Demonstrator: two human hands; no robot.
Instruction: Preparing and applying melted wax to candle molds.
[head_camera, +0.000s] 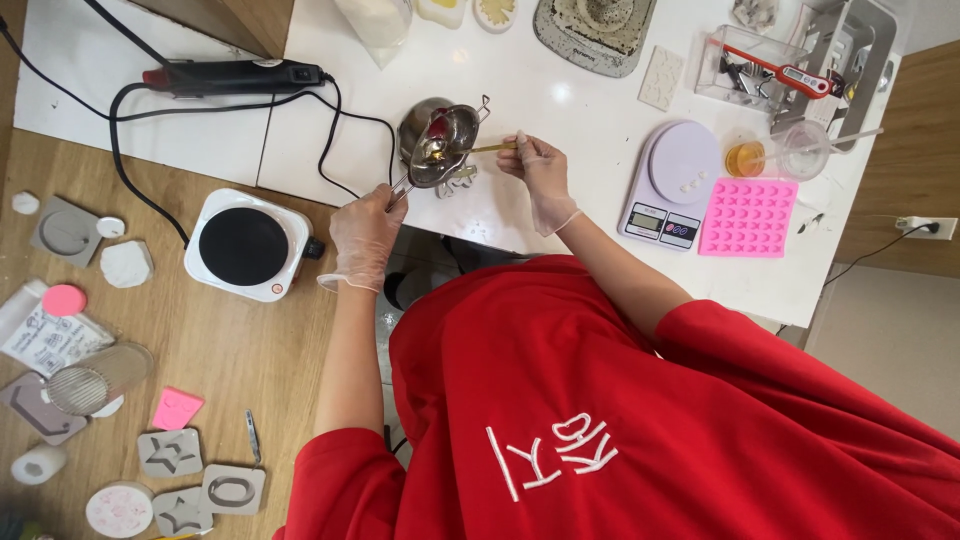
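We see the left hand (365, 235) gripping the handle of the small metal pot (437, 142) at twelve o'clock on the white worktop (560, 100); the right hand (540, 175) fingers pinch a thin stick (493, 148) into it.

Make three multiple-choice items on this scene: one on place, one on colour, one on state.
1. Over what is the small metal pot? A a black hot plate B the white table C a pink tray
2. The mould tray beside the scale is: A pink B green C black
3. The left hand: A lies empty B grips the pot's handle C presses the scale
1 B, white tabletop shows around it. 2 A, it is plainly pink. 3 B, its fingers close on the handle.
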